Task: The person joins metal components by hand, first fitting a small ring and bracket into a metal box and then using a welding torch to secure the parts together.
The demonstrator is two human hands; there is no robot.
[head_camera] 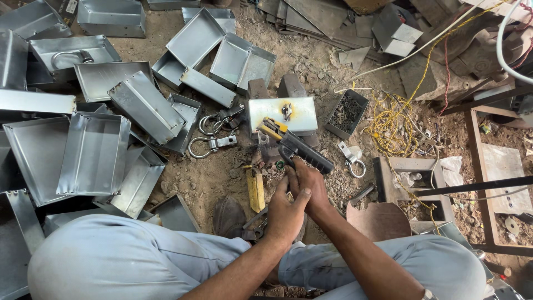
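A worker seated on a dirt workshop floor, knees in pale trousers (127, 255) at the bottom of the view, grips a black-handled tool with a yellow head (294, 145) in both hands. The right hand (311, 186) is wrapped tight around the ribbed handle, while the left hand (286, 211) is pressed against it from below, fingers curled onto the handle's end. The tool's head points at a small metal box (283, 114) just beyond, propped on bricks, with a fitting at its centre. Ring handles with brackets (214, 130) lie to the left, a tray of small dark fasteners (347, 111) to the right. Farther out, stacks of sheet-metal trays (94, 153) crowd the left, tangled yellow wire (391, 119) the right. With the box merely resting on bricks, a hard push could likely shift it, and sharp tray edges sit close to the knees.
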